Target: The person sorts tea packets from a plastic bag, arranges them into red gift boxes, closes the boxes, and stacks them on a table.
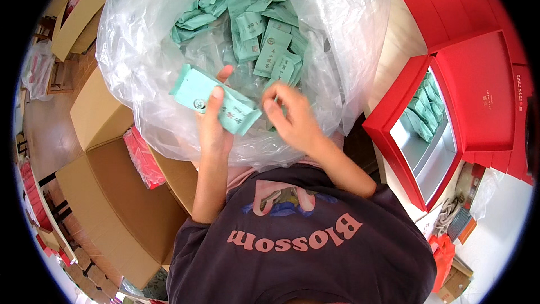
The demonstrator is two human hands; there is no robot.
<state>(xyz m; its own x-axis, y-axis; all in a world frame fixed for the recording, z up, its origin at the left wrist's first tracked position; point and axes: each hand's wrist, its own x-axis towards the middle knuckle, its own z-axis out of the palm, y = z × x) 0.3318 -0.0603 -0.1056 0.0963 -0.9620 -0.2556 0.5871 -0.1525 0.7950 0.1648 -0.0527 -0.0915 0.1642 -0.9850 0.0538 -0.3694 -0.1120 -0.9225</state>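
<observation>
My left hand (pixel 214 118) grips a pale green foil packet (pixel 194 88) with dark printing, its thumb pressed across the top face. The packet lies tilted over the near side of a large clear plastic bag (pixel 132 34). Just beyond the packet's right end, my right hand (pixel 293 117) has its fingers curled into a pinch. Whether anything small sits in that pinch, or whether it touches the packet, is hidden. Inside the bag lie several similar green packets (pixel 273 45), heaped mostly toward the far side.
To the right, an open red gift box (pixel 388 126) holds several green packets in one part of its pale tray. More red boxes (pixel 450 0) are behind it. On the left stands an open cardboard carton (pixel 90 191) with a red plastic-wrapped bundle (pixel 143 157) at its edge.
</observation>
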